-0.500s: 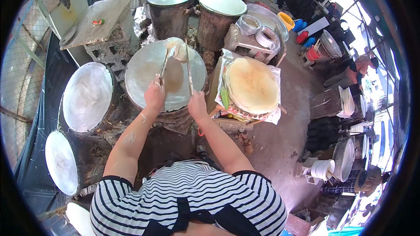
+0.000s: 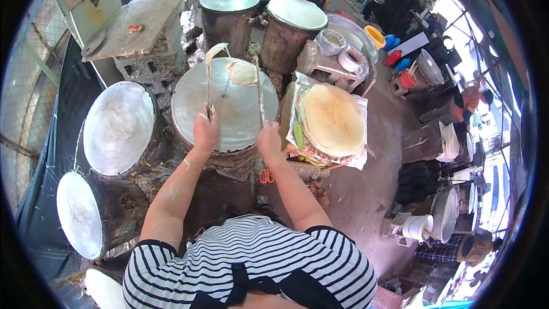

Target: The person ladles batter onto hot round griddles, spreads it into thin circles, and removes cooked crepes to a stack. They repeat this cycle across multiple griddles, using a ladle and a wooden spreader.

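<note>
In front of me is a round, flat, grey griddle (image 2: 226,123) on a dark drum-like base. My left hand (image 2: 205,133) is closed around a thin batter-crusted stick (image 2: 209,87) over the griddle's left part. From that stick's far end hangs a pale, limp strip of dough (image 2: 216,51). My right hand (image 2: 269,141) grips a second thin crusted stick (image 2: 261,100) along the griddle's right side. Between the sticks, a pale dough piece (image 2: 242,72) appears at the far part of the griddle, its edge near the right stick. I cannot tell whether it touches the stick or the griddle.
A stack of round browned flatbreads (image 2: 333,120) stands close on the right, beside a green pepper-like thing (image 2: 298,136). More griddles (image 2: 119,127) are at the left and back. Orange-handled scissors (image 2: 266,176) hang below. A concrete stand (image 2: 137,26) is far left.
The dough bunched between the two stick ends has parted into a strip on the left stick and a separate piece. The brownish patch on the griddle has given way to grey. The view has shifted slightly.
</note>
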### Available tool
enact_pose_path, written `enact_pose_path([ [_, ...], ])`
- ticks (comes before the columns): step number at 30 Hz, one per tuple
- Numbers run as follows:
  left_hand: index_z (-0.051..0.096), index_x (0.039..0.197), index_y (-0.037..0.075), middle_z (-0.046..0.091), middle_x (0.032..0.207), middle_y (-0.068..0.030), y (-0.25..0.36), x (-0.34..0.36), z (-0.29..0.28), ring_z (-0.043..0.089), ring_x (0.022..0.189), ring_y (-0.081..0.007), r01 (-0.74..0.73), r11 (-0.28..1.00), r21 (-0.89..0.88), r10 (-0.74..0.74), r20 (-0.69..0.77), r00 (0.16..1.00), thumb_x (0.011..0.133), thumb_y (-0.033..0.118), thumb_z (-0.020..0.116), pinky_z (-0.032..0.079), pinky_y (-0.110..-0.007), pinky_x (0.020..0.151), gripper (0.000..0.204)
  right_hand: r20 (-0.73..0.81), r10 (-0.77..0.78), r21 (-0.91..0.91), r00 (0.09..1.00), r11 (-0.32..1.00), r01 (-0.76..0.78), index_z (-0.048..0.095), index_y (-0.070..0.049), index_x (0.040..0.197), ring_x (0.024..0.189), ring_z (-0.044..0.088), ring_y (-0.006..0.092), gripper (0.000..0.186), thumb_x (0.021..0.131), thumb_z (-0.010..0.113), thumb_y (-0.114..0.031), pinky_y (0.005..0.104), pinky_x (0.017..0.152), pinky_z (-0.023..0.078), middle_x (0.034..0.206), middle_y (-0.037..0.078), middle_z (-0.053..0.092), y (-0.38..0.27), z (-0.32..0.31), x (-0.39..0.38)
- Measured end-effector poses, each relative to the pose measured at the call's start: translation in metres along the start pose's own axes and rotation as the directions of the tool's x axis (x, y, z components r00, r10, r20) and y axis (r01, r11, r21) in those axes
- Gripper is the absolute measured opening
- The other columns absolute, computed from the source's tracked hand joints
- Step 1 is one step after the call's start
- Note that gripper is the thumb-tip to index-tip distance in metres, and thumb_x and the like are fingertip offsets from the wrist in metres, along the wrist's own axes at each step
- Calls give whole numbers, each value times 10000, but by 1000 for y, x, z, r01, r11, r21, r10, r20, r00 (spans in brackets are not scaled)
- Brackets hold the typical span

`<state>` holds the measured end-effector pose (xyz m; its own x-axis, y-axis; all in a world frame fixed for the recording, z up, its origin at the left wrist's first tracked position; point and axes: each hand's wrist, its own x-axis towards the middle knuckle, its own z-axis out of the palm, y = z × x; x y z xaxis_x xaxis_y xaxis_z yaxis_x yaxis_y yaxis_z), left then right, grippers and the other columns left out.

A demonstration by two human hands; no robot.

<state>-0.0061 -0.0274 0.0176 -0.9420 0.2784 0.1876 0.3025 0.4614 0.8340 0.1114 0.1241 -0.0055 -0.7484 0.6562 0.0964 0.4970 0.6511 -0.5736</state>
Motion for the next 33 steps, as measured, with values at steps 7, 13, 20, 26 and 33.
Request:
enact_pose_path([
  [7, 555, 983, -7, 534, 648, -37, -15, 1, 4, 484, 545, -112, 31, 948, -317, -20, 38, 999, 873, 136, 539, 392, -275, 491, 181, 25, -53, -19, 998, 998, 54, 519, 29, 977, 854, 570, 440, 196, 804, 451, -34, 487, 729, 487, 1032, 253, 488, -20, 2, 34],
  [13, 554, 887, 20, 458, 510, -8, 7, -11, -13, 410, 397, -88, 349, 822, -451, -273, 226, 935, 867, 161, 542, 321, -255, 371, 143, -51, -132, -26, 990, 991, 131, 524, 13, 948, 843, 579, 420, 165, 809, 462, -48, 490, 708, 488, 1009, 234, 500, -12, 32, 19],
  [20, 512, 786, 55, 434, 485, 4, 12, -16, -35, 405, 353, -98, 439, 699, -564, -342, 275, 899, 867, 192, 547, 322, -248, 323, 163, -12, -33, -21, 999, 999, 33, 516, 11, 958, 860, 572, 420, 172, 797, 463, -20, 484, 722, 480, 1020, 215, 490, -15, 15, 22],
  [26, 498, 774, 74, 442, 562, 2, 6, -21, -33, 440, 391, -107, 457, 473, -753, -338, 324, 884, 901, 221, 533, 372, -254, 335, 197, 34, -152, 44, 988, 988, 150, 518, 7, 961, 856, 569, 421, 171, 807, 448, -27, 487, 735, 476, 1024, 229, 489, -32, 40, 24],
  [33, 489, 813, 77, 467, 619, -12, 12, -31, -51, 466, 430, -118, 468, 379, -798, -363, 337, 869, 917, 249, 523, 398, -257, 351, 204, 32, -164, -26, 986, 986, 165, 520, 13, 957, 902, 551, 414, 181, 791, 452, -14, 461, 771, 467, 1023, 223, 491, -14, 23, 41],
])
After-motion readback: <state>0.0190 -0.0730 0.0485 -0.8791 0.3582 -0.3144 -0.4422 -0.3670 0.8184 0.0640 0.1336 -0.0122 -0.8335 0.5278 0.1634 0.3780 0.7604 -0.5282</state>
